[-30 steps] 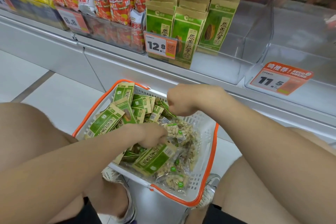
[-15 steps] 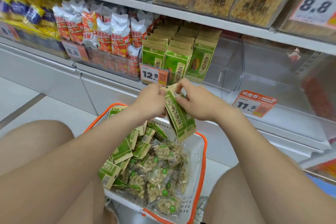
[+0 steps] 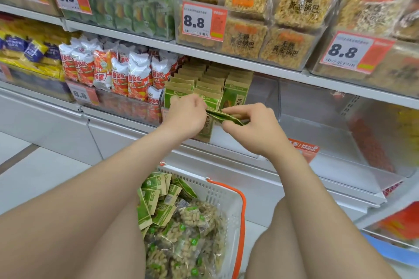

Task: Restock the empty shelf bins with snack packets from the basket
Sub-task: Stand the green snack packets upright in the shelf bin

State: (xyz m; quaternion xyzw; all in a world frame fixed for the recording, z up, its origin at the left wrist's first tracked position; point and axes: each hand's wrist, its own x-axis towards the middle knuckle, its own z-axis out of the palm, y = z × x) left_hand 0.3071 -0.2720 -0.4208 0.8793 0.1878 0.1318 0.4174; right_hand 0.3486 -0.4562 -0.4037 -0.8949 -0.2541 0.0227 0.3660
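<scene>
Both hands hold a small stack of green snack packets (image 3: pixel 223 116) edge-on, in front of the clear bin (image 3: pixel 260 95) on the lower shelf. My left hand (image 3: pixel 187 115) grips the stack's left end and my right hand (image 3: pixel 249 125) pinches its right end. Behind them, rows of upright green and tan packets (image 3: pixel 208 79) fill the left part of that bin; its right part is bare. Below, between my knees, sits the white basket (image 3: pixel 226 192) with an orange rim. It holds several green packets (image 3: pixel 156 199) and clear bags of nuts (image 3: pixel 188 238).
An empty clear bin (image 3: pixel 328 127) with an orange price tag (image 3: pixel 303 148) is to the right. Red and white snack bags (image 3: pixel 113 70) fill the bin to the left. The upper shelf carries stocked bins with 8.8 price tags (image 3: pixel 204 21). White floor tiles lie at left.
Both hands lifted from the basket with green packets and carried them up and forward to the shelf bin. The stack turned from hanging upright to lying flat. The view tilted upward.
</scene>
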